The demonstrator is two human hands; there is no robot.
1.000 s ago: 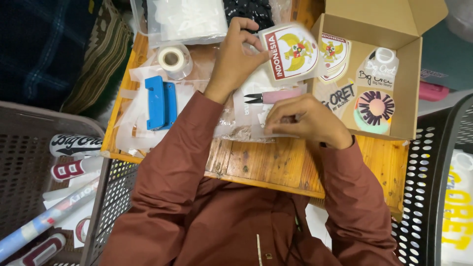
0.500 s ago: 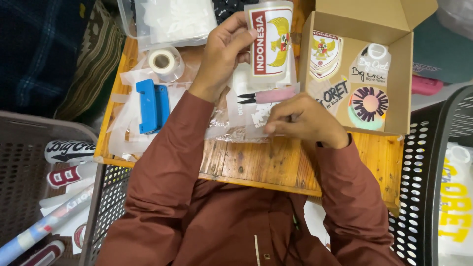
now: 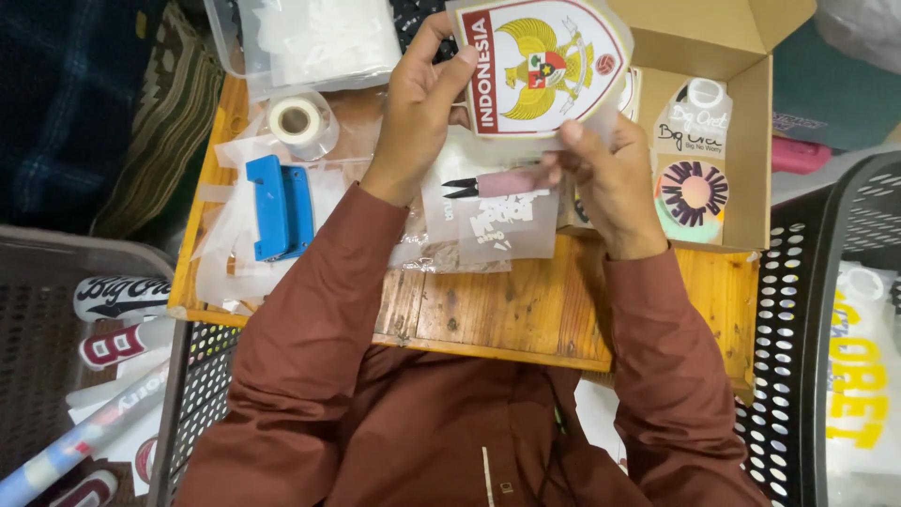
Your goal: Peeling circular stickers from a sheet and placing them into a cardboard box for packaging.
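Both hands on one piece: the shield-shaped emblem sticker [image 3: 542,64], red, white and gold, held up flat above the far side of the worktop [image 3: 526,305]. Left hand [image 3: 418,108] pinches its left edge, fingers [image 3: 449,73] closed on the red border. Right hand [image 3: 610,174] grips the lower edge from beneath, thumb on the clear backing that overhangs the print.

Status, as I judge it: the sticker is picked up and under inspection, not yet laid down or packed anywhere. It hangs partly over the open cardboard box [image 3: 751,141], which already holds several other stickers, among them a round purple-and-black one [image 3: 693,192].

Directly below the held piece, on the worktop: small pink-handled snips [image 3: 488,183] and a clear sheet with white lettering [image 3: 493,221], untouched. Further left: a blue handled tool [image 3: 280,207], a roll of clear tape [image 3: 298,120], loose plastic sleeves. A clear tub of white sheets [image 3: 314,42] sits at the far edge.

Perforated baskets [image 3: 798,310] flank the worktop on both sides, with more printed sheets inside. How many remain to handle, I cannot tell.
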